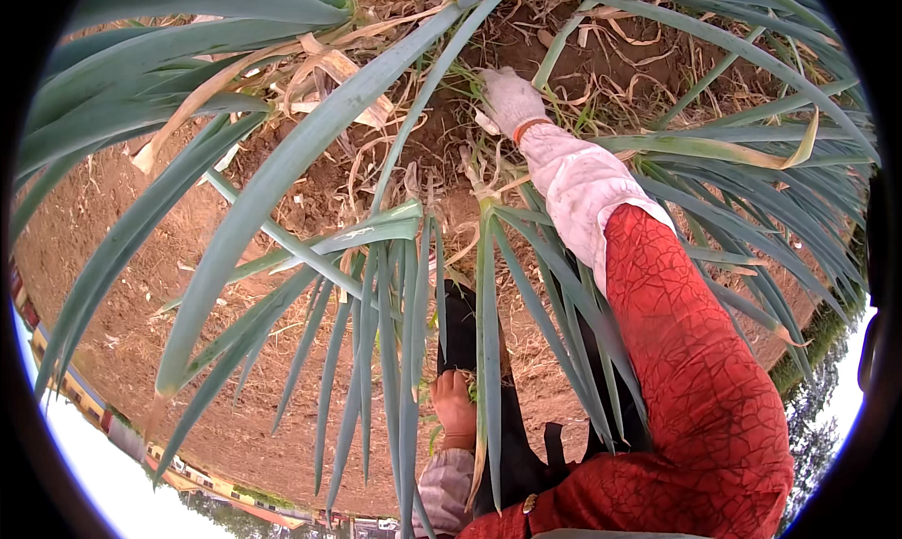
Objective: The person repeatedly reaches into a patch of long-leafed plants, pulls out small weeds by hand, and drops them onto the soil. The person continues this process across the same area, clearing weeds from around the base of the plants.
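Observation:
My right hand (513, 102), in a pale knitted glove with an orange band at the wrist, reaches down among thin green grass blades (461, 77) at the top middle. Its fingertips are partly hidden by the grass, and whether they hold any cannot be told. My left hand (453, 401), bare, rests by the black-clad leg (461, 334) at the bottom middle, with some small green blades beside its fingers. Large green onion-like plants with long tubular leaves (282, 165) stand around both hands. One clump (486, 204) rises just below the gloved hand.
Long leaves (747, 52) arch across the view on both sides. Dry, papery leaves (345, 74) and straw litter the brown soil (282, 193). Low buildings (84, 398) stand at the far lower left, beyond bare ground. Trees show at the lower right rim.

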Demonstrator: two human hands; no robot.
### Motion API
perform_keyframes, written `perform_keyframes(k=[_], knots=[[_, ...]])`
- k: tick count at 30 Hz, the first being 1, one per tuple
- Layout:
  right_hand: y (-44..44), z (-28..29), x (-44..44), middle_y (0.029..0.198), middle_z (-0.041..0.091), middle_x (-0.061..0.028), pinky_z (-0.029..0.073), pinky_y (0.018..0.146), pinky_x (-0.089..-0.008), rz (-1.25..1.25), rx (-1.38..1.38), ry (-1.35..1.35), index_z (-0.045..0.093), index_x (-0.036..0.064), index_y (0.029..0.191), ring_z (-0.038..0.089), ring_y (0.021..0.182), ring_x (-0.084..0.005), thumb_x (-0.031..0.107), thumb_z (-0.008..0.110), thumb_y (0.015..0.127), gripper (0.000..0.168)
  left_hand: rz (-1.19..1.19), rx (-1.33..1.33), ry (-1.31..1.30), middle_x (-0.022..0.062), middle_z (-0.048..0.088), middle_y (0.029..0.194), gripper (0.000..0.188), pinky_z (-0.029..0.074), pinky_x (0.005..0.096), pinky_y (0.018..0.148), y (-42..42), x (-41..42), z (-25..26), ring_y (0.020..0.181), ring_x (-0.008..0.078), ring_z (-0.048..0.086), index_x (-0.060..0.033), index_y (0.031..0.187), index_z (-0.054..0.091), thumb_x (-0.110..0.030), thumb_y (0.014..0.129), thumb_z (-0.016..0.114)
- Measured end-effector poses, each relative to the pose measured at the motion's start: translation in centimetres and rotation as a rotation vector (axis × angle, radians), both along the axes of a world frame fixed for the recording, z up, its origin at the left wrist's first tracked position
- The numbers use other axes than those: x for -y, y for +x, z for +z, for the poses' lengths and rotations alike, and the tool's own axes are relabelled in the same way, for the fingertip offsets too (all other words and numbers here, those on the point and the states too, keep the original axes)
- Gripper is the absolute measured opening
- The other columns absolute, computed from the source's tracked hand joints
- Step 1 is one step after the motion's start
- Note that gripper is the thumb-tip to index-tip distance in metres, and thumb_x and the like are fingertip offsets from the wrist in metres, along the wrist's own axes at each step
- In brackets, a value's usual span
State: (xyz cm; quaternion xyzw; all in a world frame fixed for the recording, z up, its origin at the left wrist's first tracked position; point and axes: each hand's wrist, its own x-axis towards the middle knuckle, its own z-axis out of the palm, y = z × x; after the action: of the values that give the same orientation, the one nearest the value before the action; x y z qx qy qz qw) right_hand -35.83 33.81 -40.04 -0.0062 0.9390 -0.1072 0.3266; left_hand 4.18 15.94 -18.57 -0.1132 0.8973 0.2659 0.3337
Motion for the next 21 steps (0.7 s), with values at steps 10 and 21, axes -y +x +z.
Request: perform_keyframes(k=[10, 21], knots=[[1.9, -8.2, 0.2, 0.099, 0.065, -0.0220, 0.051, 0.081, -0.0449, -0.329, 0.136, -0.072, 0.044, -0.002, 0.113, 0.066, 0.092, -0.0340, 0.034, 0.058, 0.086, 0.047, -0.004, -0.104, 0.009, 0.0128, 0.047, 0.074, 0.012, 0.039, 0.0434, 0.065, 0.9, 0.4, -1.2, 0.070, 0.0346, 0.048, -0.0018, 0.083, 0.055, -0.005, 0.072, 0.053], [1.2, -6.5, 1.1, 0.101, 0.065, -0.0224, 0.050, 0.082, -0.0436, -0.610, 0.096, -0.142, 0.047, 0.003, 0.118, 0.063, 0.095, -0.0347, 0.031, 0.058, 0.086, 0.044, -0.014, 0.038, -0.004, 0.0128, 0.054, 0.085, 0.017, 0.042, 0.0441, 0.076, 1.3, 0.8, -0.6, 0.083, 0.0338, 0.052, -0.0040, 0.079, 0.053, -0.013, 0.067, 0.062]])
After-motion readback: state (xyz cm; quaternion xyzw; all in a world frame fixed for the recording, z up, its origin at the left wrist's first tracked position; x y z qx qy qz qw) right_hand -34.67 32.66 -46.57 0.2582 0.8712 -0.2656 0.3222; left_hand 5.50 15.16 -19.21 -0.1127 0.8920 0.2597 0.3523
